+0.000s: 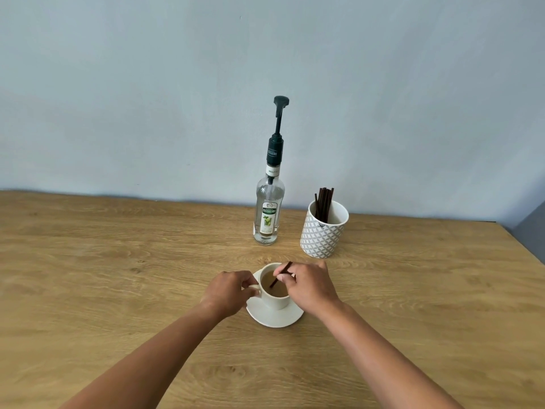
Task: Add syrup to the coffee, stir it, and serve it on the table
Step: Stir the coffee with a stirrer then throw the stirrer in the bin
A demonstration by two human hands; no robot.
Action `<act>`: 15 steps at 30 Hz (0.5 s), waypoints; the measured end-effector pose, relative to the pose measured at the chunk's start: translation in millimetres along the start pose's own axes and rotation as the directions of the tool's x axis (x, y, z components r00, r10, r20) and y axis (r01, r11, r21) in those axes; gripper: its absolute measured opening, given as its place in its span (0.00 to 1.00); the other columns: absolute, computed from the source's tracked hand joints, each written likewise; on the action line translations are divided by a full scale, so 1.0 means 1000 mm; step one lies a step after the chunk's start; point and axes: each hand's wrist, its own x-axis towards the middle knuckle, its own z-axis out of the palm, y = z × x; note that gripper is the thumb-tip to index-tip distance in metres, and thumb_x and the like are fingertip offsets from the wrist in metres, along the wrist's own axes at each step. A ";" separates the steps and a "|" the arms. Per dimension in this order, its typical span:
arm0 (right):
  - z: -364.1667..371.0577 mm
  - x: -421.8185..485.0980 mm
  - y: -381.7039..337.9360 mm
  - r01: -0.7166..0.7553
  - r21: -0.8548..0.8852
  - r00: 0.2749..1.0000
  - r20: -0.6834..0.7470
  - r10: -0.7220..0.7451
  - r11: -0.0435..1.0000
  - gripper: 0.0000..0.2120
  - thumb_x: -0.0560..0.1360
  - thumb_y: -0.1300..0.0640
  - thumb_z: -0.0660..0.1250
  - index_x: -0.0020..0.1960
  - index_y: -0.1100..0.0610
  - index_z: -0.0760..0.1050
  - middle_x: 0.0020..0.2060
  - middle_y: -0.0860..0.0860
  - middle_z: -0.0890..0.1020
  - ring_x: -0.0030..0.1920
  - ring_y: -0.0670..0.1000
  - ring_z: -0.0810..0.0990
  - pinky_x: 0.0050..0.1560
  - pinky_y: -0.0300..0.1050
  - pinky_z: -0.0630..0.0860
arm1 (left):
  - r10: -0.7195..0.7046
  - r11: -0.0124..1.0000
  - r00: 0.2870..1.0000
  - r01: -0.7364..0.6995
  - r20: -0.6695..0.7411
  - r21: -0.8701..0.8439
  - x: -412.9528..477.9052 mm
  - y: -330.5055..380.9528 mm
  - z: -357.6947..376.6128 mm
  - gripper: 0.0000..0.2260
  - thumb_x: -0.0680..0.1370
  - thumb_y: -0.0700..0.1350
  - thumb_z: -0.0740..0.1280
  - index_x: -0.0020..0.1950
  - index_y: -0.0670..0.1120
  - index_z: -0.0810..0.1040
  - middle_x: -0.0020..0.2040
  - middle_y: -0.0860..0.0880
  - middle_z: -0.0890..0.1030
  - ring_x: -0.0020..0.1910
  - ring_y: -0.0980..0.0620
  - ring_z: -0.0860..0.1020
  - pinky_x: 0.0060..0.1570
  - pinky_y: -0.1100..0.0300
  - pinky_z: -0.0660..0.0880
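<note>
Head view: left hand (228, 292) grips the cup (275, 293) handle, evidently steadying it; right hand (309, 286) pinches the stirrer (280, 275), dipped into the coffee (274, 286).

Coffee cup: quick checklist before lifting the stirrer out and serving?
1. Left hand grips the cup handle: ok.
2. Right hand pinches the stirrer, tip in the coffee: ok.
3. Coffee cup upright on its saucer: ok.
4. Syrup bottle and patterned stirrer pot stand behind, apart from the hands: ok.
5. Syrup mixed in: cannot tell.
6. No spill visible on saucer or table: ok.
</note>
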 end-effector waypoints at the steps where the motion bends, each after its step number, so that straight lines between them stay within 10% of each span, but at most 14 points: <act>1: 0.000 0.000 0.000 -0.001 -0.011 1.000 -0.003 0.001 1.000 0.07 0.78 0.50 0.64 0.50 0.44 0.82 0.48 0.38 0.85 0.48 0.42 0.81 0.59 0.47 0.61 | 0.000 1.000 1.000 0.000 0.005 0.003 0.000 0.000 0.000 0.04 0.75 0.51 0.72 0.43 0.58 0.79 0.44 0.57 0.84 0.32 0.57 0.85 0.36 0.63 0.77; 7: -0.005 -0.003 0.005 -0.001 -0.161 0.995 -0.096 -0.014 0.987 0.06 0.78 0.53 0.64 0.48 0.46 0.80 0.43 0.41 0.85 0.46 0.45 0.79 0.48 0.46 0.57 | 0.005 1.000 1.000 -0.005 0.003 0.022 0.001 0.001 -0.001 0.05 0.76 0.50 0.71 0.49 0.52 0.83 0.48 0.54 0.85 0.37 0.53 0.86 0.46 0.53 0.81; 15: -0.002 -0.002 0.005 -0.029 0.023 1.000 0.001 0.029 0.999 0.07 0.78 0.52 0.64 0.48 0.45 0.81 0.46 0.40 0.86 0.47 0.43 0.80 0.61 0.49 0.59 | 0.018 0.999 1.000 -0.018 0.001 0.039 0.000 0.002 -0.002 0.04 0.76 0.49 0.72 0.50 0.52 0.83 0.49 0.53 0.86 0.41 0.51 0.86 0.48 0.52 0.81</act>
